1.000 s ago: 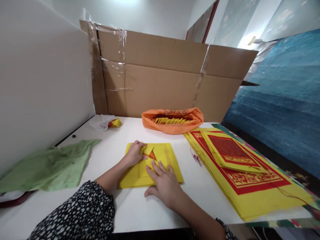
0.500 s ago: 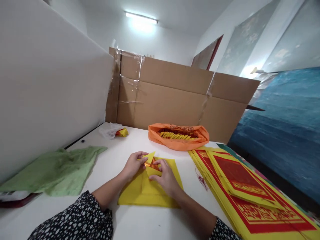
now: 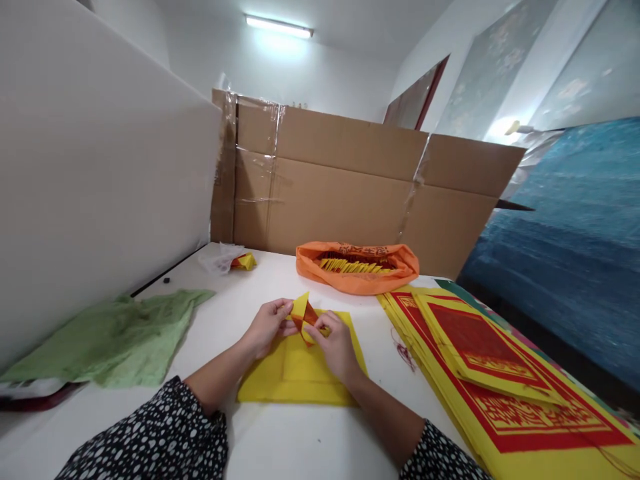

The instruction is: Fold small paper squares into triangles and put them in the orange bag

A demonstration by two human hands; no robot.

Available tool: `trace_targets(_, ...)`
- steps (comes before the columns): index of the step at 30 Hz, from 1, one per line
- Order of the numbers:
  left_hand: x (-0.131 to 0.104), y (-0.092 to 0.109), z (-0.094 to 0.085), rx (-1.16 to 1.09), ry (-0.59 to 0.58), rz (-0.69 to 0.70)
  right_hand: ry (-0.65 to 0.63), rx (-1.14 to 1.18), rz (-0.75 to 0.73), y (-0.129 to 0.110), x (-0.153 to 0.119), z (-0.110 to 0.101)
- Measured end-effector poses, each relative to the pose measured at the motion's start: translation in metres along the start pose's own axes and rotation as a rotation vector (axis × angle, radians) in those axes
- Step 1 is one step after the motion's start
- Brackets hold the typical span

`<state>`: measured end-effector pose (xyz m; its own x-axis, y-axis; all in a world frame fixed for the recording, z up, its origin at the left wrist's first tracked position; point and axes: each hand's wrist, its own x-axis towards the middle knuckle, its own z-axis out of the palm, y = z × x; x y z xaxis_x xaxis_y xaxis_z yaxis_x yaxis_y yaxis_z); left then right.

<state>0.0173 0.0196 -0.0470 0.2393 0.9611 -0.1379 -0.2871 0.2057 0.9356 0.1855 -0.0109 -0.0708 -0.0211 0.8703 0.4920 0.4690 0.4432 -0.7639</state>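
Between my two hands is a small folded paper [image 3: 301,309], yellow outside and shiny orange-red inside, with a pointed tip standing up. My left hand [image 3: 270,325] pinches its left side, thumb in front and fingers behind. On the right, my right hand [image 3: 336,343] grips the lower right part between thumb and fingers. Both hands are just above a stack of square yellow paper sheets [image 3: 315,393] lying flat on the white table. My fingers cover parts of the folds.
An orange bag [image 3: 350,285] packed with folded yellow pieces stands behind my hands. Large red-and-yellow printed papers [image 3: 500,360] are stacked at right, near some red string [image 3: 405,355]. A green cloth [image 3: 110,340] lies at left. Cardboard [image 3: 340,193] walls the back.
The folded paper has been tilted more upright, its tip now pointing up. My right hand has shifted its grip, with the thumb now higher on the paper. The camera view shifted slightly.
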Motion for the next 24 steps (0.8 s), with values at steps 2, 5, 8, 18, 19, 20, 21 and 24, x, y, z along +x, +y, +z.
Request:
trace_targets(2, -0.001, -0.001, 0.002, 0.064, -0.061, 0.051, -0.045, -0.007, -0.047, 0.001, 0.003, -0.001)
trace_targets(5, 0.000, -0.003, 0.004, 0.182, -0.152, 0.130, -0.034, 0.031, -0.007, 0.005, 0.006, -0.002)
trace_targets(8, 0.003, -0.005, 0.003, 0.302, -0.175, 0.203, -0.074, 0.099, 0.054, 0.010, 0.007, -0.005)
trace_targets(18, -0.007, 0.003, 0.005, -0.137, -0.306, -0.125, -0.262, -0.010, -0.175, 0.011, 0.015, -0.031)
trace_targets(19, -0.007, 0.001, 0.004, -0.171, -0.300, -0.161, -0.273, -0.042, -0.210, 0.010, 0.017, -0.032)
trace_targets(20, -0.006, -0.002, 0.004, -0.186, -0.284, -0.176, -0.283, -0.079, -0.237, 0.009, 0.017, -0.032)
trace_targets(21, -0.004, -0.005, 0.003, -0.189, -0.260, -0.171, -0.285, -0.114, -0.256, 0.008, 0.018, -0.033)
trace_targets(24, 0.002, -0.010, 0.001, -0.194, -0.175, -0.098, -0.211, -0.139, -0.247, 0.002, 0.016, -0.031)
